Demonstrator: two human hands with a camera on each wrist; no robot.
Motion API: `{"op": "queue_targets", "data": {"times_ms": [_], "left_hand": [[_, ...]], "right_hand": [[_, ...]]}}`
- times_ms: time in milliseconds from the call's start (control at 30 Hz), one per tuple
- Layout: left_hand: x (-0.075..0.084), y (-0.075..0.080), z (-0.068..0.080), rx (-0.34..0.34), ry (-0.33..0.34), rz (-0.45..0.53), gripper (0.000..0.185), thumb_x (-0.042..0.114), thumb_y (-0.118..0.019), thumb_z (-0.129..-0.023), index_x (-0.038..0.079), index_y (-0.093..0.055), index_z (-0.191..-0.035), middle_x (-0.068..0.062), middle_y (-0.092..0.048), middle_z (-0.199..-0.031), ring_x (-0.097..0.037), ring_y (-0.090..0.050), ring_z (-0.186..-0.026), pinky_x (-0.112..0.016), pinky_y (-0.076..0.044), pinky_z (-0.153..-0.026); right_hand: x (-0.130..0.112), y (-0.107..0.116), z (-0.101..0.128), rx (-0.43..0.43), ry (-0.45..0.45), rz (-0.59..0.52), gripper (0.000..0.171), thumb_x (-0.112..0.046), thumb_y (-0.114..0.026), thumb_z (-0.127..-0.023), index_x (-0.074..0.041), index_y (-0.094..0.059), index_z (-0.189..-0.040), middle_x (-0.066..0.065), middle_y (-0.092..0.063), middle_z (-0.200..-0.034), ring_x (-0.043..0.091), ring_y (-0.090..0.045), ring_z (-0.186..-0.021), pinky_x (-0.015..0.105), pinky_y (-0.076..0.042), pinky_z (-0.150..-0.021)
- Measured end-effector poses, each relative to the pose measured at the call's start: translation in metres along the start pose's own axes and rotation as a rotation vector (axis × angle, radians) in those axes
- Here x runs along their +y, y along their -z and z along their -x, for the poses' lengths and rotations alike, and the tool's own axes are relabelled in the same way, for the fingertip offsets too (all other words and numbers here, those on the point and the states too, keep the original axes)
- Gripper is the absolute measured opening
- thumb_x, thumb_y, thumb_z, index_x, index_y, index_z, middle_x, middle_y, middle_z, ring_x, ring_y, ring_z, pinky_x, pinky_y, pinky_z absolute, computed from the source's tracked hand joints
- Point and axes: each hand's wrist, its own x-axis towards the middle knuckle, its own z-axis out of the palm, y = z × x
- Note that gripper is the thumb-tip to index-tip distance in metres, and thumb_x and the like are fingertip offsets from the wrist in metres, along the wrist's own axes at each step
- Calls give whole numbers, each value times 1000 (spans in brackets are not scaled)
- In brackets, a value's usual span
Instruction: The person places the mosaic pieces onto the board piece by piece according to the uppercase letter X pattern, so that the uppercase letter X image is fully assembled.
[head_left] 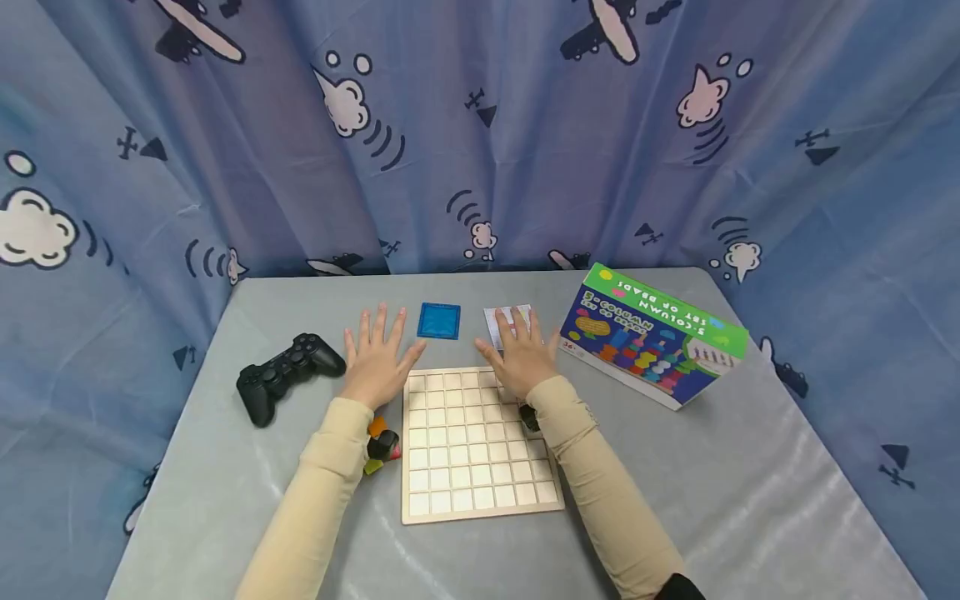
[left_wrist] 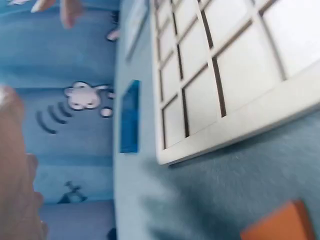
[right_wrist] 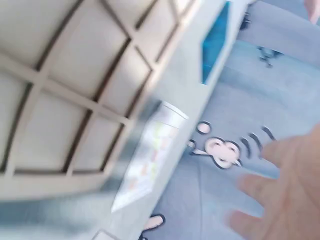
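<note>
I see my left hand (head_left: 377,360) flat on the gray tabletop (head_left: 225,467) with its fingers spread wide, holding nothing, just left of the wooden grid board (head_left: 472,446). My right hand (head_left: 519,357) is spread flat too, over the board's far right corner and a white card (head_left: 501,323). A blue square tile (head_left: 439,321) lies between my hands, just past the board.

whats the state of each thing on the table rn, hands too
left hand: open, fingers spread, flat on table
right hand: open, fingers over white card
grid board: flat, cells empty
blue tile: lying flat
bead box: closed
game controller: untouched
</note>
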Motion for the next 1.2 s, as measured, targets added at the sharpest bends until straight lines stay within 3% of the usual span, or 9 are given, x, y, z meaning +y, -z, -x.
{"op": "queue_targets", "data": {"times_ms": [133, 267, 367, 500, 667, 867, 1200], "left_hand": [[-11, 8, 35, 121, 4, 61, 59, 44, -50, -98, 13, -37, -147, -19, -24, -154, -41, -20, -140, -59, -14, -112], [-23, 11, 80, 215, 89, 170, 38, 25, -60, -95, 2, -58, -125, -23, -52, -125, -39, -50, -110, -53, -40, -93], [-31, 7, 107, 225, 141, 198, 32, 20, -61, -94, -2, -62, -117, -21, -58, -110, -34, -56, -91, -49, -46, -79], [-40, -2, 131, 189, 185, 180, 30, 19, -62, -94, -3, -64, -114, -20, -59, -105, -29, -56, -85, -45, -46, -75], [-49, -10, 138, 128, 246, 219, 32, 21, -61, -95, 1, -62, -119, -18, -55, -112, -29, -55, -92, -45, -45, -79], [-60, -16, 138, 81, 245, 233, 32, 25, -59, -96, 4, -62, -120, -15, -51, -112, -27, -53, -93, -44, -43, -80], [-65, -23, 140, 183, 180, 208, 24, 16, -58, -96, 7, -64, -117, -12, -51, -104, -20, -44, -82, -37, -36, -71]], "right_hand": [[16, 9, 28, -80, 23, -118, 69, -55, -31, -100, -15, -16, -154, 19, -20, -156, 43, -15, -143, 71, -17, -105], [42, 9, 57, -71, 85, -172, 58, -30, -46, -101, -5, -27, -150, 26, -34, -146, 45, -31, -135, 60, -29, -106], [59, 1, 70, -40, 116, -187, 53, -22, -52, -99, -4, -35, -146, 26, -43, -140, 44, -40, -130, 57, -35, -103], [72, -13, 78, -35, 114, -220, 50, -25, -56, -97, -10, -43, -144, 20, -49, -136, 41, -43, -127, 56, -37, -101], [82, -25, 81, 30, 136, -232, 49, -27, -62, -94, -15, -50, -139, 17, -49, -133, 38, -43, -124, 55, -39, -98], [90, -34, 82, 37, 139, -221, 51, -31, -65, -92, -20, -49, -140, 16, -45, -135, 37, -39, -123, 56, -40, -96], [95, -38, 77, 18, 141, -255, 52, -34, -62, -93, -23, -47, -141, 16, -40, -140, 38, -35, -126, 58, -35, -99]]}}
